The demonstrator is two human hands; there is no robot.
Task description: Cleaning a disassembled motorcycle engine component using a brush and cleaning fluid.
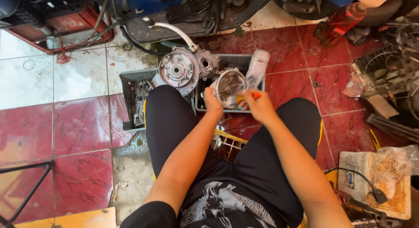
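Tiled floor [78, 123]: metal part [230, 85] between hands (both gripping).

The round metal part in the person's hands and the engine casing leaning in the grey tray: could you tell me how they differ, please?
The round metal part is smaller and held up between the left hand and right hand; the engine casing is larger, untouched, propped in the grey tray. The casing has a curved lever attached; the held part shows none. Both are grey metal.

The person wears black shorts [170, 123] with thin yellow side piping and a black T-shirt [227, 202] printed in white (a swirling graphic); both forearms are bare.
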